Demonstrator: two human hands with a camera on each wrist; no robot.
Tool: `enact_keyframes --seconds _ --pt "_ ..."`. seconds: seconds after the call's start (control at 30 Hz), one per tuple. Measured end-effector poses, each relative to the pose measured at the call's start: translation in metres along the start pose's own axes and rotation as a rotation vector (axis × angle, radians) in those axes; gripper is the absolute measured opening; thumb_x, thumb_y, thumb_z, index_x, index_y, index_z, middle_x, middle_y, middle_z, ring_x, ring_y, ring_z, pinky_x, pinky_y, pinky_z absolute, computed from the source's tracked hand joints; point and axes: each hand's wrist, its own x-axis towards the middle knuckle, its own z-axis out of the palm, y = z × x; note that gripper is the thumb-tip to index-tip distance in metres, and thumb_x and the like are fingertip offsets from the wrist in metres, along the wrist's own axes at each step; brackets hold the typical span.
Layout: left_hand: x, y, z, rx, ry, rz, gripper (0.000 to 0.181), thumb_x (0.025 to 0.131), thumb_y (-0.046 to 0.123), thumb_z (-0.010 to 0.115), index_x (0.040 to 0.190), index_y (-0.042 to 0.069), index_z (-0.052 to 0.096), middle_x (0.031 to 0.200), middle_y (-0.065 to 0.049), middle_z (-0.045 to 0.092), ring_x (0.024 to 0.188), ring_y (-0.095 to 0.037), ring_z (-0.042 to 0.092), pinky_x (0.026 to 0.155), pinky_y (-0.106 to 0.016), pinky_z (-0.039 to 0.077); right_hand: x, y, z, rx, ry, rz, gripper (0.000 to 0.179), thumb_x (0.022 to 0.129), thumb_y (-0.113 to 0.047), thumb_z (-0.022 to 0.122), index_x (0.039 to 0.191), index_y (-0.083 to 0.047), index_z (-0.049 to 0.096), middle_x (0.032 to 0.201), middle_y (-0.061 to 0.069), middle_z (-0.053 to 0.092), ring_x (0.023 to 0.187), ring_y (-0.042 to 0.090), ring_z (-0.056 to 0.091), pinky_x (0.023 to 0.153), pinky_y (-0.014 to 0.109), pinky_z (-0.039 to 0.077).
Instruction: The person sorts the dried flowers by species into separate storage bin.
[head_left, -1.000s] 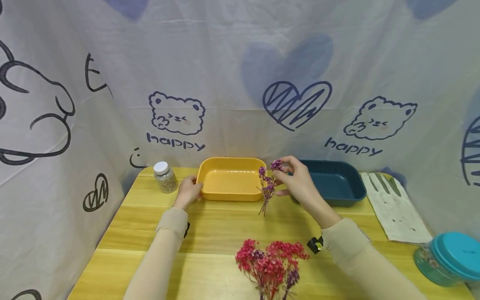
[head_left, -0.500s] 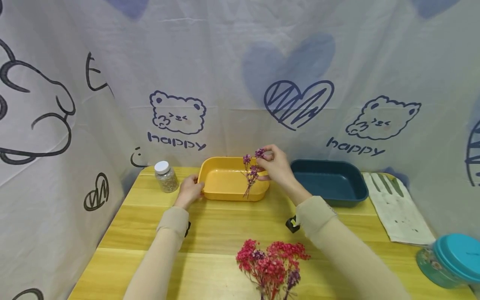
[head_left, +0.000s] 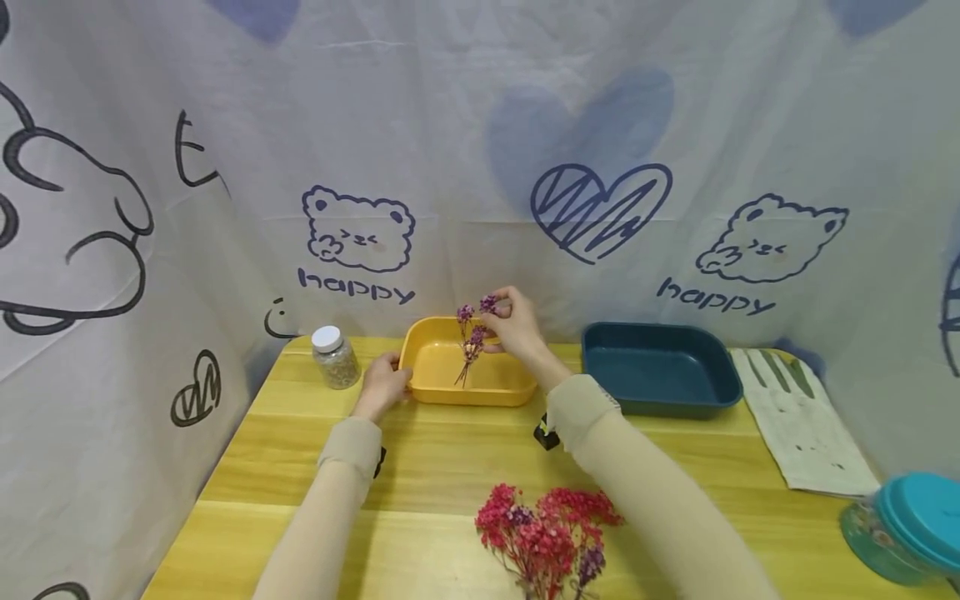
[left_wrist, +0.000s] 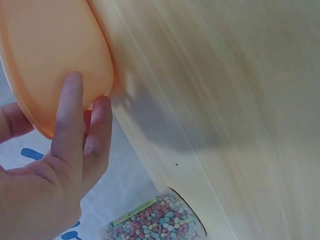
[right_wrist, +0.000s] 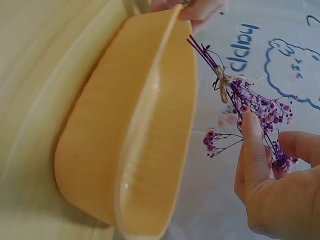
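Note:
A small sprig of purple dried flowers (head_left: 476, 336) is pinched between the thumb and fingers of my right hand (head_left: 519, 332). It hangs over the yellow tray (head_left: 472, 397), stems pointing down. Twine (right_wrist: 222, 84) binds its stems, as the right wrist view shows. At the tray's left end, my left hand (head_left: 382, 386) holds the rim and wall. Seen from the left wrist, fingertips press the outer wall (left_wrist: 82, 50) while the thumb lies at the rim. The tray's inner floor is partly hidden behind the sprig and right hand.
A dark blue tray (head_left: 660, 367) stands to the right, beside a white printed cloth (head_left: 802, 433). A white-capped jar of small pebbles (head_left: 337, 360) is left of my left hand. Pink and purple dried flowers (head_left: 543, 533) lie in front; a teal-lidded container (head_left: 903, 529) sits at right.
My right hand has carried the purple sprig leftward, from the gap between the trays to over the yellow tray. My left hand keeps its hold on the yellow tray.

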Motion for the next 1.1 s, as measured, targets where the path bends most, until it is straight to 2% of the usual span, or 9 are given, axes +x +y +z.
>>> enact_keyframes --seconds 0.1,0.23,0.4,0.47,0.73,0.83,0.97,1.1 --pt "-0.001 0.000 0.001 0.002 0.011 0.004 0.043 0.103 0.005 0.051 0.143 -0.009 0.054 0.132 -0.029 0.061 0.089 -0.024 0.067 0.077 -0.036 0.067 0.004 0.006 0.010 0.001 -0.012 -0.002 0.035 0.105 -0.005 0.061 0.138 -0.009 0.052 0.116 0.020 0.063 0.090 0.033 0.073 0.078 0.046 0.068" --pt "-0.002 0.000 0.001 0.004 0.007 0.002 0.044 0.104 0.004 0.051 0.145 -0.009 0.053 0.134 -0.030 0.061 0.098 -0.029 0.069 0.081 -0.037 0.067 0.007 0.013 0.022 -0.021 -0.019 -0.004 0.034 0.104 -0.004 0.062 0.137 -0.008 0.052 0.114 0.017 0.060 0.093 0.035 0.074 0.082 0.051 0.067" --pt "-0.003 -0.001 0.002 -0.026 -0.007 -0.005 0.047 0.104 0.003 0.050 0.149 -0.009 0.049 0.138 -0.032 0.058 0.115 -0.042 0.068 0.090 -0.042 0.067 0.012 0.020 0.031 -0.038 -0.002 -0.008 0.032 0.104 -0.006 0.063 0.135 -0.009 0.053 0.111 0.014 0.058 0.087 0.028 0.072 0.078 0.047 0.068" --pt "-0.003 -0.001 0.002 -0.037 -0.008 -0.006 0.047 0.104 0.003 0.049 0.150 -0.009 0.048 0.140 -0.032 0.058 0.118 -0.044 0.067 0.091 -0.043 0.066 0.015 0.022 0.034 -0.024 0.005 -0.001 0.031 0.105 -0.006 0.062 0.135 -0.009 0.054 0.110 0.015 0.060 0.088 0.029 0.072 0.075 0.044 0.069" --pt "-0.003 -0.004 0.003 -0.054 0.000 -0.004 0.047 0.104 0.004 0.050 0.149 -0.009 0.048 0.142 -0.032 0.057 0.119 -0.043 0.067 0.092 -0.042 0.066 0.023 0.030 0.045 0.049 0.026 0.043 0.033 0.104 -0.006 0.063 0.136 -0.007 0.054 0.111 0.015 0.063 0.096 0.039 0.073 0.083 0.050 0.067" --pt "-0.003 -0.003 0.003 -0.059 0.003 -0.006 0.048 0.104 0.004 0.050 0.150 -0.009 0.047 0.143 -0.032 0.056 0.121 -0.044 0.066 0.094 -0.043 0.066 0.027 0.033 0.050 0.039 0.042 0.038 0.031 0.104 -0.005 0.062 0.134 -0.007 0.054 0.110 0.017 0.066 0.087 0.032 0.072 0.085 0.052 0.067" --pt "-0.005 -0.003 0.003 -0.049 0.016 0.001 0.045 0.104 0.003 0.052 0.147 -0.010 0.050 0.137 -0.032 0.059 0.112 -0.039 0.069 0.089 -0.041 0.067 0.034 0.041 0.055 0.038 0.048 0.057 0.029 0.105 -0.003 0.061 0.133 -0.005 0.053 0.116 0.022 0.067 0.076 0.020 0.066 0.084 0.050 0.067" --pt "-0.006 -0.003 0.003 -0.050 0.024 0.005 0.043 0.103 0.002 0.052 0.145 -0.010 0.052 0.133 -0.031 0.061 0.104 -0.034 0.070 0.087 -0.041 0.067 0.042 0.046 0.056 0.093 0.064 0.098 0.032 0.104 -0.002 0.060 0.134 -0.004 0.052 0.118 0.023 0.064 0.076 0.020 0.066 0.086 0.051 0.067"
